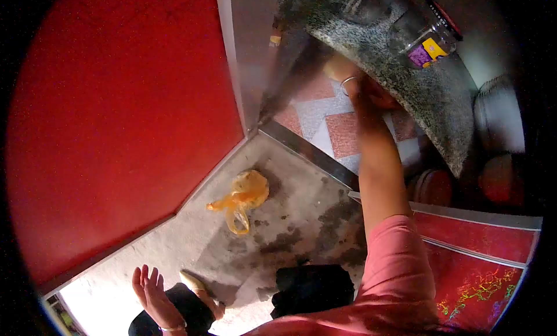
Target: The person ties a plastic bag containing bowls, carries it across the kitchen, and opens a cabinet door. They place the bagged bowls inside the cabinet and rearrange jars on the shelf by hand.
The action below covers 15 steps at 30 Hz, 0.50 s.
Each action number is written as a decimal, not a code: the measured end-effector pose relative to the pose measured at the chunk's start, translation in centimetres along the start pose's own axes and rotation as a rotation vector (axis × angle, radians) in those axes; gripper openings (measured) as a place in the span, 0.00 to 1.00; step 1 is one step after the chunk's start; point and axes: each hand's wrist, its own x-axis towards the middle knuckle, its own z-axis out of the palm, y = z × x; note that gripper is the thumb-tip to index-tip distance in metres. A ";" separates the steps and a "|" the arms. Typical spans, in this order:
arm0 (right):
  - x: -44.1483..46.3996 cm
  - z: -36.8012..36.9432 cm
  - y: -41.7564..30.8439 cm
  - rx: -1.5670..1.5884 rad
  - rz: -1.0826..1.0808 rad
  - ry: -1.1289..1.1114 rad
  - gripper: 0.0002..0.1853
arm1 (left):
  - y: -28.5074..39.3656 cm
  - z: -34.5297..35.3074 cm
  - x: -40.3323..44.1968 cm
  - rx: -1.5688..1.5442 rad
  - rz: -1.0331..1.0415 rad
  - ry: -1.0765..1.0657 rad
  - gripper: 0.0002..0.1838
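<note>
At the lower left, my left hand (152,296) is raised above my dark-clothed knee, its fingers apart and holding nothing. My right arm reaches up into a cabinet, under a speckled stone shelf (371,51). Shadow and blur hide the fingers of my right hand (347,75), near the shelf's underside; a bangle is on the wrist. Below the hand lies a cabinet floor with red and grey tiles (342,133). On the shelf lies a clear jar (429,43) with a dark red lid and a purple and yellow label.
An orange plastic bag (249,191) sits on the stained concrete floor (232,249). A large red panel (122,121) stands at the left. Dark round containers (432,187) are low in the cabinet, and a pale container (499,115) is at the right. Red drawer fronts (476,278) are below.
</note>
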 end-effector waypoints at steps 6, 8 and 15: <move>-3.5 -4.8 -2.2 0.175 0.302 -0.283 0.21 | 0.2 0.1 0.5 -0.114 -0.005 -0.069 0.23; -4.7 -4.5 -2.7 0.586 0.604 -0.169 0.34 | -0.2 -0.1 0.7 -0.128 0.006 -0.099 0.23; -4.1 -30.7 -9.6 1.065 0.698 0.019 0.35 | -0.1 0.8 0.8 -0.182 0.002 -0.193 0.24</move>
